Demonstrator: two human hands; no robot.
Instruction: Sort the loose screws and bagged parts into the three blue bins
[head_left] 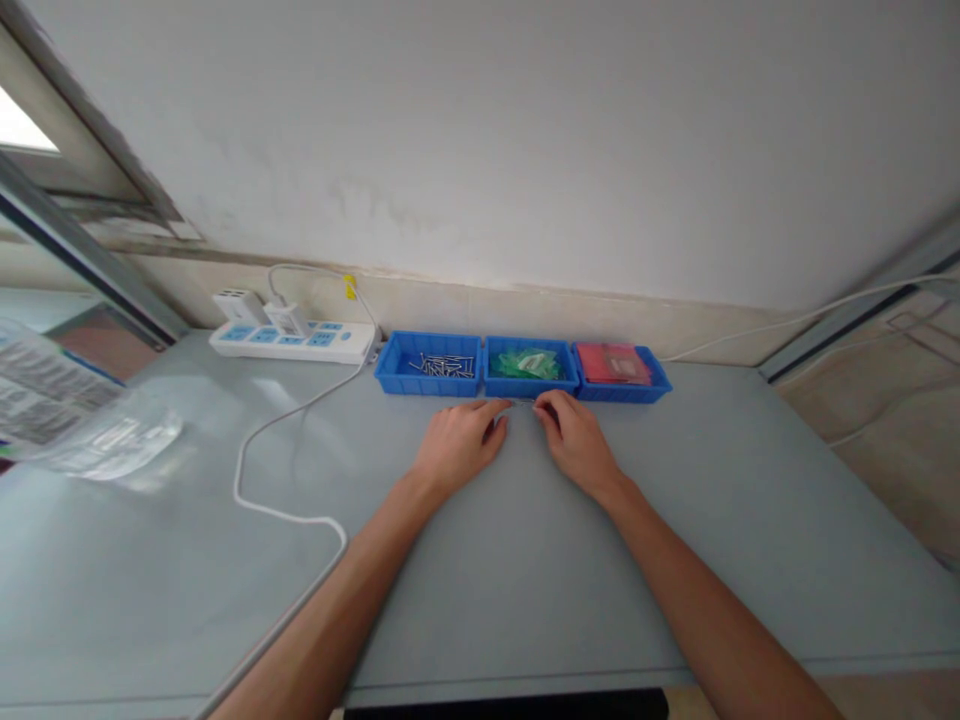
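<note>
Thin silvery pieces (522, 403) are lying toward the far edge of the desk (517, 570), just in front of the middle blue bin (529, 388), in the narrow space between the left grip (461, 440) and the right grip (577, 440); their exact shape and number are too small to tell. Dark print is covering the label (49, 395) of a clear plastic bottle (142, 440) by the desk's left edge, but it is blurring past reading. Toward the far left corner, a white power strip (349, 347) is showing blue socket panels. The left grip is pointing its index finger at the pieces, its thumb bending slightly below and apart. The right grip is facing it, thumb and index finger curling close together at the other end. Whether either is pinching the pieces or merely touching them, I cannot tell. Along the far edge, the left blue bin (426, 386) is holding metal fasteners (448, 367), the middle one green packets (517, 364), and the right blue bin (628, 394) pinkish-red packets (609, 363).
</note>
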